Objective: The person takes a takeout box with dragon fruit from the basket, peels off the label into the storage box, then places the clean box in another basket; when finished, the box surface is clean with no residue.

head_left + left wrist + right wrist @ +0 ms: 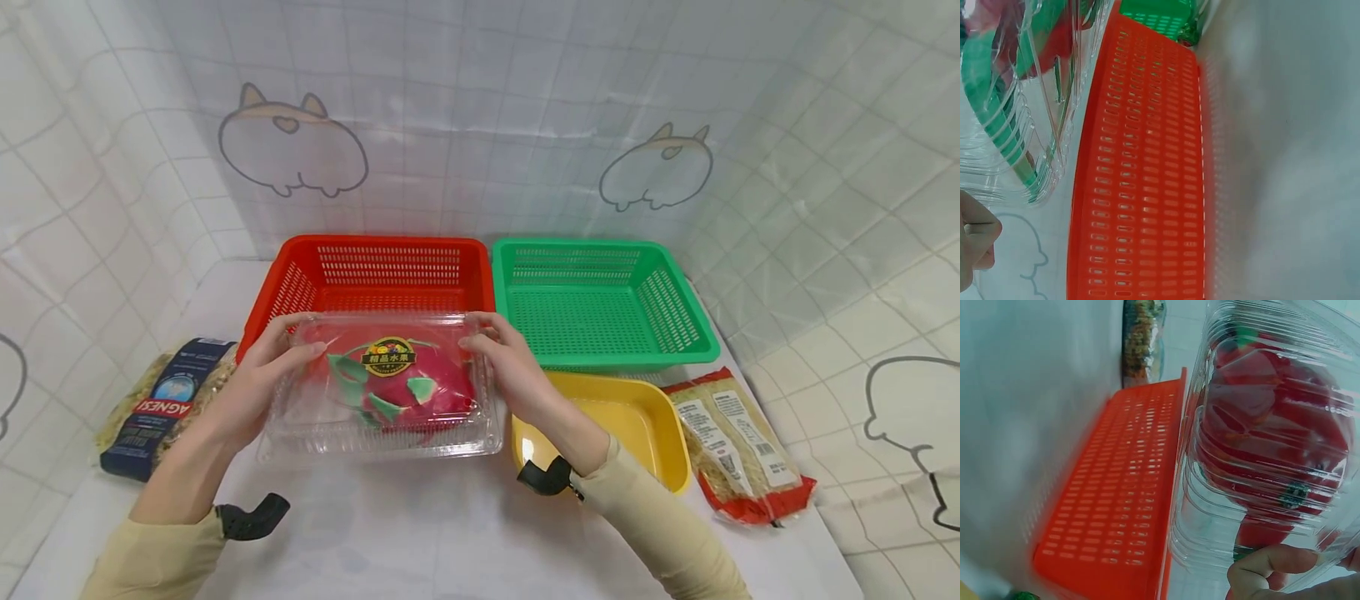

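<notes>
Both hands hold a clear plastic clamshell box (pixel 375 443) by its left and right ends. Inside it lies a pinkish-red dragon fruit (pixel 450 367) with green scales, showing through the lid under a black and gold label (pixel 387 357). My left hand (pixel 258 379) has its thumb over the lid and its fingers round the left end. On the opposite end, my right hand (pixel 513 360) grips in the same way. The box overlaps the front of the red basket (pixel 390 297) in the head view. In the right wrist view the fingers (pixel 1275 562) curl at the box edge.
A green basket (pixel 577 325) stands right of the red one, with a yellow tray (pixel 637 417) in front of it. A dark-blue-labelled Agnesi bag (pixel 161 412) lies at left, a red-edged food bag (pixel 735 446) at right. Patterned sheeting (pixel 480 125) encloses the table.
</notes>
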The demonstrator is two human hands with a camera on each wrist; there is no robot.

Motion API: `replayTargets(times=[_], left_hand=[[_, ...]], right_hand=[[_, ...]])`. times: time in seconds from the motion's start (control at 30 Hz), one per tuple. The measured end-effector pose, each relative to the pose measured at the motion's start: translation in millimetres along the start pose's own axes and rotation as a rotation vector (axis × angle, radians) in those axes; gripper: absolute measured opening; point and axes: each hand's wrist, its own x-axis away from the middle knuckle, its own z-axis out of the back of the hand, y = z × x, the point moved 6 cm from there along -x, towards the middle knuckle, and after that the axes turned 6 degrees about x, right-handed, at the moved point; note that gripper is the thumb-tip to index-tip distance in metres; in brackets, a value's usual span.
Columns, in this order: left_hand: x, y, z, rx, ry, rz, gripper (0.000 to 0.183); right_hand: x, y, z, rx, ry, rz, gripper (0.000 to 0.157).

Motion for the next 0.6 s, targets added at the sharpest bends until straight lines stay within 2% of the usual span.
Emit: replayTargets(times=[0.27, 0.53, 0.6], left_hand=[[12.2, -6.7, -4.6, 0.003, -0.012, 0.010, 0.038], [26.2, -21.3, -12.9, 0.025, -0.054, 0.001, 0.044], [28.6, -25.4, -14.7, 0.004, -0.061, 0.007, 0.044]], right_hand=[[12, 8, -0.2, 0.022, -0.003, -0.010, 0.039], [27, 23, -2.1, 0.051, -0.016, -0.011, 0.042], [29, 28, -2.4, 0.074, -0.020, -0.006, 0.043]])
